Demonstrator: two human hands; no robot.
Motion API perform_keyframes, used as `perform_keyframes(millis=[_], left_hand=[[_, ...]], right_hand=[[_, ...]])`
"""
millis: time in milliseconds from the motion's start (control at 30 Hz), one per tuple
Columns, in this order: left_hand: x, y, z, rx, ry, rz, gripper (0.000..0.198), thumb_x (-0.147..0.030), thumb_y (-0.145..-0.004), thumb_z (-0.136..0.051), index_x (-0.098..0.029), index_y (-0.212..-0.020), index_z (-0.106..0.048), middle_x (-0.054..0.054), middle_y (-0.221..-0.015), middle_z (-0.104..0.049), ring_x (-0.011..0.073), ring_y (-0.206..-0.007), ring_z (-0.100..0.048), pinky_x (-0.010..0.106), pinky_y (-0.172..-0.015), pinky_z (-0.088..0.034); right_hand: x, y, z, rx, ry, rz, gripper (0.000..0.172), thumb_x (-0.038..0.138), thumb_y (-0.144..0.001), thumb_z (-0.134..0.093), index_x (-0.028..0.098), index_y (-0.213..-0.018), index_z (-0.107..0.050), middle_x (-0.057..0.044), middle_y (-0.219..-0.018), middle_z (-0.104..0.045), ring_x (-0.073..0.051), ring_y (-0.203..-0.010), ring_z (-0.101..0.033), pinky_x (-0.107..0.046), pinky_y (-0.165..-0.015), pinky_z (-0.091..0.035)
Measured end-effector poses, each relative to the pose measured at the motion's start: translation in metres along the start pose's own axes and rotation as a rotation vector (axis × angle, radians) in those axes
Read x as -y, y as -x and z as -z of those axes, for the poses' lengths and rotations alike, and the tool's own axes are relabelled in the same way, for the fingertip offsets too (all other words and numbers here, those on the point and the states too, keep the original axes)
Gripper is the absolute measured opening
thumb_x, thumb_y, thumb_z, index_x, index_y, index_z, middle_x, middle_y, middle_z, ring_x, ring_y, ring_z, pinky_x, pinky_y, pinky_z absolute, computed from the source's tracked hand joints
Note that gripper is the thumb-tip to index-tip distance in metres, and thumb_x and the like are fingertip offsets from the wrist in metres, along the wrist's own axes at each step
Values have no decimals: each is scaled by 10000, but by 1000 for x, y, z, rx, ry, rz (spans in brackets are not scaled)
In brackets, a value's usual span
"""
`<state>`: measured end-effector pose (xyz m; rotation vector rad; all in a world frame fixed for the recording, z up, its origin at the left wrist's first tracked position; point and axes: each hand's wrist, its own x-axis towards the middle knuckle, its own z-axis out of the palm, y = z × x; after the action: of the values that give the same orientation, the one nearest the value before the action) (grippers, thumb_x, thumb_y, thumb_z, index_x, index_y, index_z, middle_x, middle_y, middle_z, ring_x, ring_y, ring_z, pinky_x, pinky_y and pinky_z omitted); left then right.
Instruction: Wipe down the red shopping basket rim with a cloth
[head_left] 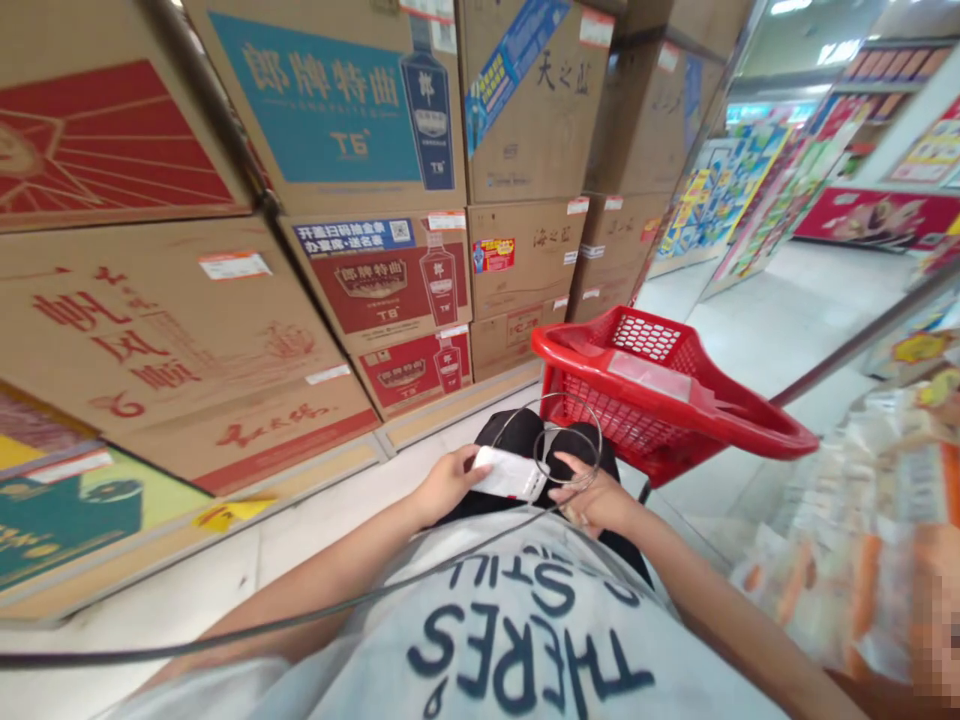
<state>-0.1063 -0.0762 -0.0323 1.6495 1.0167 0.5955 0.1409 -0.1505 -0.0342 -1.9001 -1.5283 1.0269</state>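
My left hand (448,488) pinches the left end of a flat white phone-like device (510,475), held level over my black trousers. Some small dark marks and a red spot show near its right end; its exact kind is unclear. By that end, my right hand (594,497) has curled fingers, with the forefinger reaching toward the device. Loops of a thin grey cable (600,428) pass around and over the right fingers, which seem to hold it. From there the cable crosses my printed light shirt (517,620) and leaves at the lower left.
A red plastic shopping cart (637,375) stands just ahead. Stacked cardboard cartons (375,285) line the left side on a low ledge. At right are blurred plastic-wrapped goods (832,570) and part of another person. A pale tiled aisle (795,285) runs past shelves.
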Motion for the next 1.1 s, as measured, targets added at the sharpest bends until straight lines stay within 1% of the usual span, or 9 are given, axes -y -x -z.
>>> perform_keyframes(millis=[100, 233, 367, 467, 567, 633, 767, 933, 1100], left_hand=[[-15, 18, 11, -1, 247, 77, 413, -462, -731, -673, -158, -990, -572, 41, -925, -635, 189, -844, -595, 288, -730, -486], [-27, 42, 34, 93, 595, 151, 425, -494, -718, -699, -183, -974, -565, 40, -991, -617, 203, -988, -587, 352, -885, -483], [-31, 58, 55, 309, 718, 268, 562, -662, -803, -471, -160, -1029, -582, 110, -1119, -603, 262, -1070, -576, 413, -951, -443], [-40, 60, 63, 410, 479, 269, 626, -555, -773, -609, -198, -1270, -474, 122, -1218, -579, 278, -1116, -558, 424, -967, -418], [-58, 59, 67, 401, 143, 139, 891, -428, -650, -772, -238, -1403, -336, 105, -1386, -465, 270, -1268, -432, 383, -1072, -310], [-75, 60, 69, 317, -71, 45, 937, -414, -608, -796, -238, -1410, -344, 93, -1446, -394, 282, -1310, -379, 366, -1095, -274], [-107, 65, 71, 199, -259, -49, 1018, -420, -574, -798, -231, -1439, -295, 101, -1443, -398, 316, -1308, -383, 405, -1090, -282], [-134, 62, 81, 162, -113, -212, 1026, -387, -581, -809, -244, -1444, -273, 111, -1442, -397, 316, -1321, -361, 458, -1114, -226], [-148, 54, 90, 162, 544, -162, 661, -603, -866, -414, -199, -1386, -356, 156, -1352, -492, 324, -1213, -491, 502, -997, -383]], right_hand=[[0, -21, -20, 175, -227, 80, 558, 409, -642, -749, 191, -1121, -562, 21, -668, -636, -117, -532, -551, -220, -515, -419], [11, -35, -36, 283, -397, 129, 438, 475, -674, -711, 182, -979, -598, 44, -590, -573, -94, -453, -496, -201, -433, -387], [33, -37, -40, 342, -253, 318, 387, 456, -765, -644, 208, -1057, -592, 52, -609, -561, -81, -402, -455, -202, -396, -364], [55, -34, -31, 141, 147, 755, 261, 339, -834, -595, 219, -1063, -633, -10, -787, -634, -118, -601, -562, -230, -545, -436], [74, -30, -14, -127, 527, 1143, 264, 259, -865, -563, 207, -1113, -638, -53, -876, -658, -169, -805, -586, -274, -709, -448], [83, -27, -3, -271, 634, 1258, 287, 247, -889, -530, 198, -1157, -620, -61, -911, -669, -173, -830, -588, -286, -745, -446], [96, -22, 17, -448, 667, 1303, 312, 219, -915, -477, 217, -1203, -598, -55, -1008, -676, -169, -916, -591, -292, -821, -444], [110, -16, 40, -662, 704, 1372, 347, 137, -880, -503, 184, -1215, -581, -65, -1003, -684, -173, -894, -597, -308, -820, -445], [109, -8, 57, -852, 744, 1443, 398, 140, -854, -529, 112, -1251, -514, -105, -975, -681, -198, -888, -607, -321, -775, -445]])
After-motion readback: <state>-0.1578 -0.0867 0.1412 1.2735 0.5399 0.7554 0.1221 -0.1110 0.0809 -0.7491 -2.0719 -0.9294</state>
